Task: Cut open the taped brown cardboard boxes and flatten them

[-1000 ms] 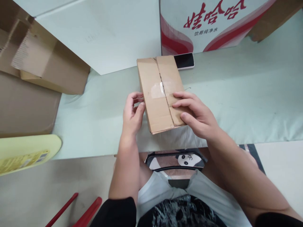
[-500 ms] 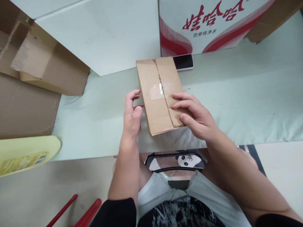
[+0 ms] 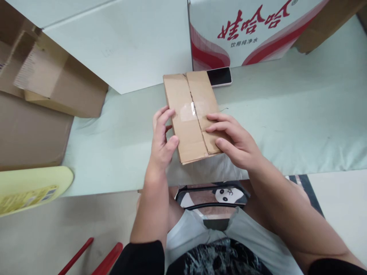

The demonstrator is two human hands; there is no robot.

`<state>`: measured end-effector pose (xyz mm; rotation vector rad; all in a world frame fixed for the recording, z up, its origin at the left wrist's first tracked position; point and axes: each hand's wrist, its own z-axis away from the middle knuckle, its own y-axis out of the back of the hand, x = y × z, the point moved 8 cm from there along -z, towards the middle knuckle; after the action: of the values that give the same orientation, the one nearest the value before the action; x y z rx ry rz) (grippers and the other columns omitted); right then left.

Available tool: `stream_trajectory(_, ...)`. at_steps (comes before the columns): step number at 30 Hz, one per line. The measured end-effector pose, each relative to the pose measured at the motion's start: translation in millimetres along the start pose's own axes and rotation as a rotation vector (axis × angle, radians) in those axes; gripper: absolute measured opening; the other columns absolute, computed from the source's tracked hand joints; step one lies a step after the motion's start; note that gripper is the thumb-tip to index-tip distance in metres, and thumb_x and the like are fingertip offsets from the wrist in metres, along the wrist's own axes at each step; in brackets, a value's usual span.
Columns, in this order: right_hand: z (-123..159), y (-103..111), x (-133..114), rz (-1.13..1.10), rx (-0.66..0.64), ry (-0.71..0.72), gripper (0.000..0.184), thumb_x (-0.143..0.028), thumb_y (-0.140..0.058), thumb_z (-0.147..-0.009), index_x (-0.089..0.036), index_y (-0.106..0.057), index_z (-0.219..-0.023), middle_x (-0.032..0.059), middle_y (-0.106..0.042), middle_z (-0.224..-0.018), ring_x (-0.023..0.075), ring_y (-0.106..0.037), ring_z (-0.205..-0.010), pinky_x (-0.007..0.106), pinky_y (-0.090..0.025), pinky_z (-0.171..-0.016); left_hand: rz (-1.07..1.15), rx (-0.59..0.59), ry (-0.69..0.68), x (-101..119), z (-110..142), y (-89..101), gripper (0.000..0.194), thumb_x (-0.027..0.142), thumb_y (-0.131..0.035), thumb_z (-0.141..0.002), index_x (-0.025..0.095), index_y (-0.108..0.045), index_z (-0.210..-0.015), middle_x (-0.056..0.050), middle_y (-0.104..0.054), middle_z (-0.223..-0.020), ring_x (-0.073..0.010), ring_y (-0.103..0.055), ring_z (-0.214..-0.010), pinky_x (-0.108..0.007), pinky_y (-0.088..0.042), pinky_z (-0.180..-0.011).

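Note:
A brown cardboard box lies on the pale green cloth, its two top flaps meeting at a centre seam under a piece of clear tape. Against the box's left edge, my left hand presses with bent fingers and thumb; some fingertips are hidden along the side. My right hand grips the right side, its fingers and thumb lying over the top flap near the front corner. Behind the box, a phone with a dark screen is partly covered by it.
A white carton with red lettering and a plain white panel stand at the back. Brown cartons are at left, beside a yellow-green container. The cloth-covered table ends in front of my lap. Red legs show below.
My left hand has come in to the right and now touches the box's left edge with fingers and thumb. My right hand stays on the box. The view has shifted slightly.

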<state>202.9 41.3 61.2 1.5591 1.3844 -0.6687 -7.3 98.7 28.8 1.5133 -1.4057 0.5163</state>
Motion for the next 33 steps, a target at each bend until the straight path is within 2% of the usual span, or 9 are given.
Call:
stream_trajectory(9,0.3,0.5,0.1,0.006,-0.001,0.005,0.020,-0.034,-0.062,-0.100,-0.029,-0.070,-0.117,0.0098,-0.065,-0.143,0.0269,-0.062,-0.136,0.052,-0.049,-0.118,0.046,0.004,0.017,0.3,-0.3,2.2,0.066,0.080,-0.056,-0.088,0.047,-0.052,-0.145,-0.005,-0.045,-0.156,-0.0352,-0.048,-0.143,-0.048,-0.057,-0.101)
stream_trajectory(13,0.5,-0.3,2.0,0.030,-0.028,-0.023,0.021,-0.037,-0.060,-0.100,-0.030,-0.070,-0.117,0.0094,-0.064,-0.145,0.0290,-0.061,-0.138,0.055,-0.047,-0.119,0.037,-0.003,0.031,0.1,-0.2,3.3,0.065,0.080,-0.055,-0.089,0.046,-0.051,-0.145,-0.005,-0.044,-0.157,-0.0359,-0.048,-0.145,-0.049,-0.057,-0.103)
stream_trajectory(18,-0.5,-0.3,-1.5,0.025,-0.016,0.008,0.019,-0.033,-0.061,-0.100,-0.030,-0.070,-0.117,0.0096,-0.065,-0.144,0.0265,-0.062,-0.136,0.053,-0.049,-0.118,0.030,-0.005,0.033,0.6,0.0,3.5,0.064,0.080,-0.055,-0.089,0.047,-0.051,-0.145,-0.005,-0.045,-0.157,-0.0346,-0.049,-0.144,-0.047,-0.057,-0.102)
stream_trajectory(24,-1.2,-1.7,-0.8,0.048,-0.023,-0.011,0.021,-0.038,-0.060,-0.101,-0.030,-0.070,-0.117,0.0097,-0.066,-0.144,0.0284,-0.062,-0.136,0.056,-0.048,-0.118,0.024,0.010,0.028,-0.7,0.8,4.4,0.064,0.079,-0.055,-0.090,0.046,-0.051,-0.144,-0.005,-0.046,-0.155,-0.0348,-0.050,-0.143,-0.048,-0.057,-0.101)
stream_trajectory(33,-0.3,-1.2,0.8,0.026,-0.015,-0.012,0.020,-0.037,-0.061,-0.100,-0.030,-0.070,-0.117,0.0087,-0.066,-0.143,0.0279,-0.062,-0.136,0.055,-0.048,-0.118,0.021,0.019,0.032,-2.2,0.4,4.6,0.064,0.079,-0.055,-0.090,0.044,-0.051,-0.144,-0.006,-0.047,-0.155,-0.0351,-0.050,-0.142,-0.049,-0.057,-0.101)
